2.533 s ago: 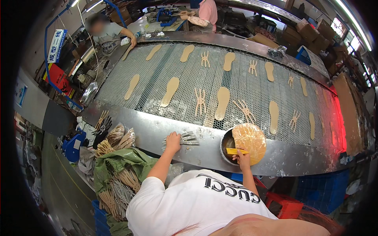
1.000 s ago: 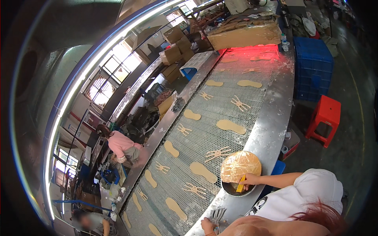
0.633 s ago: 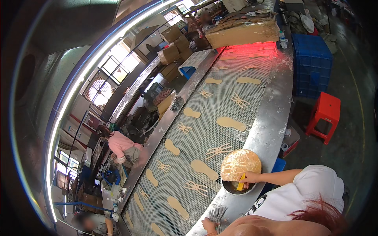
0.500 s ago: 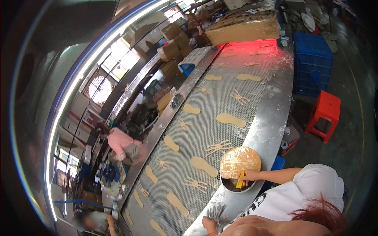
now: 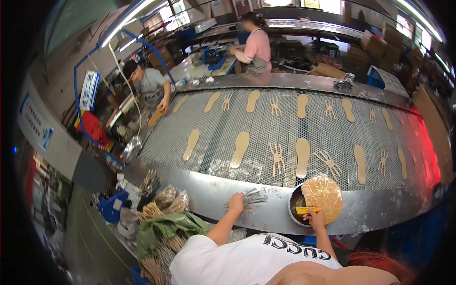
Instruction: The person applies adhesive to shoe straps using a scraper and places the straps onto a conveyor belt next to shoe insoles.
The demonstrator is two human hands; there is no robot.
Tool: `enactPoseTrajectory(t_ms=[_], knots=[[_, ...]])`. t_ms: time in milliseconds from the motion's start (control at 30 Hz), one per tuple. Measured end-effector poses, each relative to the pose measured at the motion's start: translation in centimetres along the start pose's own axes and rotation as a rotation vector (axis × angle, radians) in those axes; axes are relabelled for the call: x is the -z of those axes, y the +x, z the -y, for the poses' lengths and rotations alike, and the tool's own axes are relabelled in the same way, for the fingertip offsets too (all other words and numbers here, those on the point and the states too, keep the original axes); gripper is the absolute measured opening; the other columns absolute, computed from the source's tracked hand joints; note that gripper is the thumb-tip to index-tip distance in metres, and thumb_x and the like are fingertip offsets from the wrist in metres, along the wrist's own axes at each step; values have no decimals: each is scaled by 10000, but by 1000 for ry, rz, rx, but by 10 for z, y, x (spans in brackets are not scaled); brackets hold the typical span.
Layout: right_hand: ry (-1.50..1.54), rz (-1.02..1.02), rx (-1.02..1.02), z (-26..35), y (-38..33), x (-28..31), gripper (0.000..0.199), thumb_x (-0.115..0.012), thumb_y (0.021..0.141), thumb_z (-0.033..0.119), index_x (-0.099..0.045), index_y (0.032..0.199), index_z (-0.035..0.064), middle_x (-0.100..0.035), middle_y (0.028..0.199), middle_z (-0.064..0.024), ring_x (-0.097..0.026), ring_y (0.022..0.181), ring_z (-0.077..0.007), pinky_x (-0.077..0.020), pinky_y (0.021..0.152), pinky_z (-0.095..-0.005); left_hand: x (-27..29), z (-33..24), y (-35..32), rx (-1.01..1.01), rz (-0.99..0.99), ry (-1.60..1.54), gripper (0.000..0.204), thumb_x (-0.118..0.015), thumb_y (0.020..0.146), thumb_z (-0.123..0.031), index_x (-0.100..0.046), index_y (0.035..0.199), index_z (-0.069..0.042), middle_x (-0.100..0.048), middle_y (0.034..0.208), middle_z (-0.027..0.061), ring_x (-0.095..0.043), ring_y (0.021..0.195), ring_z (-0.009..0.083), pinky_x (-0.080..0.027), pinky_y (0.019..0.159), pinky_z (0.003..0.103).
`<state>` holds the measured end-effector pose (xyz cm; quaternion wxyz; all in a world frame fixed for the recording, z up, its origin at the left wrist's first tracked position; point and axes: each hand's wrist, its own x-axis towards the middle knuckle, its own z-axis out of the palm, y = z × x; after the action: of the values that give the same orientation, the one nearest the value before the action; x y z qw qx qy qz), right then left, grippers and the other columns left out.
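My left hand is closed at one end of a bunch of grey shoe straps, which fan out to the right over the metal edge. In my right hand is a flat yellow tool, held over a dark round pot. Its working end cannot be made out. A round, plastic-wrapped tan lid covers the pot's right side. Beyond my hands, beige insoles and splayed beige strap pieces lie in rows on the mesh conveyor.
The near metal rim runs beside me. At left are bundled straps and green plastic sheeting. Across the conveyor, one co-worker reaches to an insole at its left end; another, in pink, stands behind. Red light glows at right.
The view has swung left, bringing the conveyor's left end and the strap bundles into sight. My left hand stays by the grey straps. The yellow tool now lies nearly level over the pot.
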<state>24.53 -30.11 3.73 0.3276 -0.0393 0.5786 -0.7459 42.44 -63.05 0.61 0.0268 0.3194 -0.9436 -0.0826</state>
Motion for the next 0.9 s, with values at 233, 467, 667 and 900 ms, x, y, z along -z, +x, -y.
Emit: enactPoseTrajectory(t_ms=[233, 467, 667, 900], knots=[[-28, 46, -6, 4, 3, -1, 145, -482, 874, 75, -492, 1000, 4, -560, 688, -110, -568, 517, -147, -500, 455, -250, 9, -7, -13, 36, 3, -140, 116, -485, 753, -66, -562, 839, -61, -551, 800, 160, -560, 778, 340, -458, 666, 439], [-5, -16, -30, 0, -15, 3, 155, -486, 871, 71, -479, 1014, 10, -559, 708, -120, -573, 519, -170, -506, 450, -267, 19, -8, -17, 106, 223, -221, 141, -481, 756, -38, -493, 896, -23, -587, 809, 235, -584, 779, 388, -452, 672, 475], [-47, 35, -40, 2, -5, 4, 162, -498, 869, 72, -480, 1015, 4, -558, 722, -119, -574, 513, -174, -511, 449, -270, 13, 3, -16, 119, 255, -342, 238, -511, 758, -99, -406, 944, 8, -578, 874, 247, -567, 837, 401, -437, 714, 484], [-10, -11, -8, 4, -4, -4, 155, -496, 869, 66, -499, 1013, 7, -558, 757, -105, -579, 537, -160, -512, 461, -262, 47, -24, -20, 25, 81, -224, 408, -549, 769, -364, -494, 943, 1, -566, 915, 192, -547, 883, 360, -410, 777, 457]])
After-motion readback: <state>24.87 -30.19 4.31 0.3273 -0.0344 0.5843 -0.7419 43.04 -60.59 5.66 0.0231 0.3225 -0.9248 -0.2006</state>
